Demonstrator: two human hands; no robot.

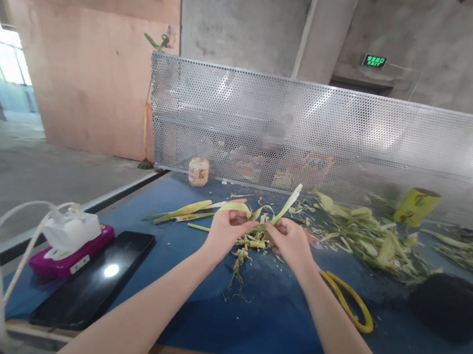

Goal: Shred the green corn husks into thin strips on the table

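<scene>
**Blue tabletop strewn with leaves**

The blue tabletop (267, 321) has a wooden near edge. By the near left corner lies a black phone (96, 280), with a magenta box (69, 258) just beside it toward the left edge. Stalk scraps (246, 251) lie in the middle, and long green leaves (180, 211) stretch left of them. A leaf heap (366, 238) spreads toward the far right. Yellow scissors (349, 301) and a black lump (450, 306) lie nearer. At the far edge stand a pale jar (198, 172) and a yellow cup (416, 207).
</scene>
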